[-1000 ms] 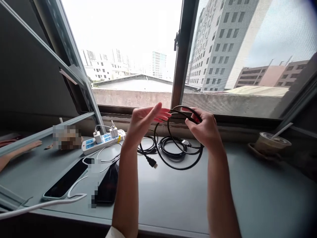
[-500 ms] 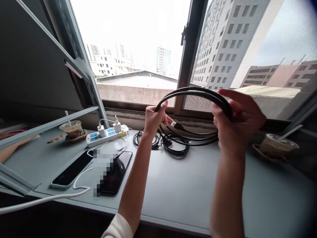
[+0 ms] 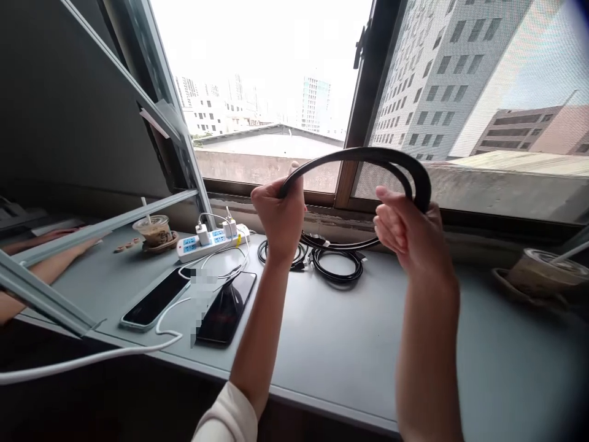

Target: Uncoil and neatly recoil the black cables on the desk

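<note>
A looped black cable [image 3: 354, 155] arches between my two raised hands, above the grey table. My left hand [image 3: 280, 212] is closed round its left side, thumb pointing up. On the other side my right hand [image 3: 409, 230] grips the loop with curled fingers. The lower part of the loop passes behind, between the hands, with a connector near my left hand partly hidden. Beneath it on the table lie two more coiled black cables: one coil [image 3: 338, 279] in the middle and another coil [image 3: 262, 253] partly behind my left wrist.
A power strip [image 3: 186, 250] with white chargers stands left, near two phones, one phone [image 3: 156, 299] and a darker phone [image 3: 225, 313]. Iced drinks, a left cup [image 3: 154, 232] and a right cup [image 3: 543, 276], flank them. Another person's arm [image 3: 59, 270] rests beyond the metal frame [image 3: 115, 221].
My right hand has turned, its fingers now curled round the cable loop. The loop's strands sit closer together on top. The view has shifted slightly left.
</note>
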Demonstrator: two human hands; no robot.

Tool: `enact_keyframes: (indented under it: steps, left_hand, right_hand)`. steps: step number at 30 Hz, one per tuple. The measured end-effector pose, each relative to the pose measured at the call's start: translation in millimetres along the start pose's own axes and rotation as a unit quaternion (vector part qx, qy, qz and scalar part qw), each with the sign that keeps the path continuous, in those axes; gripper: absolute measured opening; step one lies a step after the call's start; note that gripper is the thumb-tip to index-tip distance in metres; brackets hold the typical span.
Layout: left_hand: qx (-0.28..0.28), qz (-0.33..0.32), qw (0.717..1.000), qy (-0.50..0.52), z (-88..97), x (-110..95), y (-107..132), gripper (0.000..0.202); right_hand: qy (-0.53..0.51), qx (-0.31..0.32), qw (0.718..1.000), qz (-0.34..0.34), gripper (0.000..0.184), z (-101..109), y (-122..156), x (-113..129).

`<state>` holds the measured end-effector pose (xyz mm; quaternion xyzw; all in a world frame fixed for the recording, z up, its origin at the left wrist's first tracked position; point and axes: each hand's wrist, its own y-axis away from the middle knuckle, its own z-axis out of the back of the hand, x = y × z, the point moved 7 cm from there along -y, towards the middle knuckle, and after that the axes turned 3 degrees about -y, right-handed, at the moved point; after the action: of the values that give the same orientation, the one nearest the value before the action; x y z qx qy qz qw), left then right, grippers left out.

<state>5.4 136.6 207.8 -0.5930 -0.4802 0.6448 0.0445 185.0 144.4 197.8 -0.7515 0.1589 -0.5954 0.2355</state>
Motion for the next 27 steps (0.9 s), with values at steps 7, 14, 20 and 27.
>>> enact_keyframes:
  steps: [7, 14, 20, 27]
  left_hand:
    - [0.311, 0.143, 0.934, -0.107, -51.9, 65.9, 10.3, 0.056]
    - [0.450, 0.216, 0.859, -0.112, -74.5, 73.1, 38.4, 0.065]
    - [0.425, 0.201, 0.874, -0.123, -71.5, 71.4, 33.0, 0.060]
    - [0.388, 0.232, 0.892, 0.006, -66.3, 67.8, 20.3, 0.030]
  right_hand:
    - [-0.077, -0.064, 0.991, -0.093, 0.043, 9.1, 12.4, 14.8]
    - [-0.088, -0.144, 0.986, -0.014, 0.034, 17.9, 19.4, 32.1]
    - [-0.012, -0.136, 0.982, 0.134, 0.034, 18.4, 25.2, 44.5]
    - [0.093, -0.100, 0.983, 0.126, 0.031, 28.9, 7.2, 27.3]
